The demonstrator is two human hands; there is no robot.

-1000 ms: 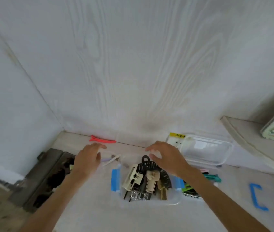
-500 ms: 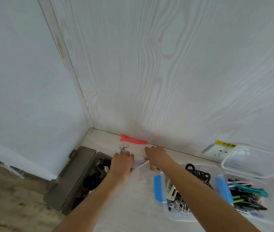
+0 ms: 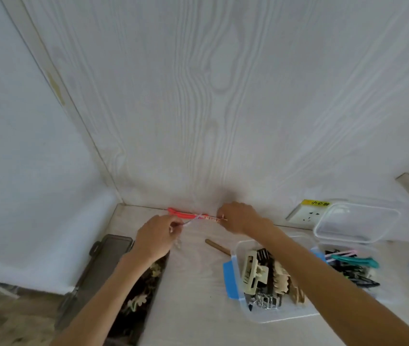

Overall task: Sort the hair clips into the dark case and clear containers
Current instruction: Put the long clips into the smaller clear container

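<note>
While both hands work at the desk's (image 3: 198,283) back edge, left hand (image 3: 157,237) pinches a thin pale clip (image 3: 190,221); right hand (image 3: 238,218) curls on something tiny. Next, I judge, each goes to its container.

At the back of the pale tabletop (image 3: 193,283), the left hand (image 3: 157,237) and right hand (image 3: 238,218) pinch opposite ends of a thin pale hair clip (image 3: 198,218), just before a red plastic clip (image 3: 186,213) by the wall. A dark hinged case (image 3: 103,268) lies open left; a clear claw-clip tub (image 3: 260,313) sits right.
</note>
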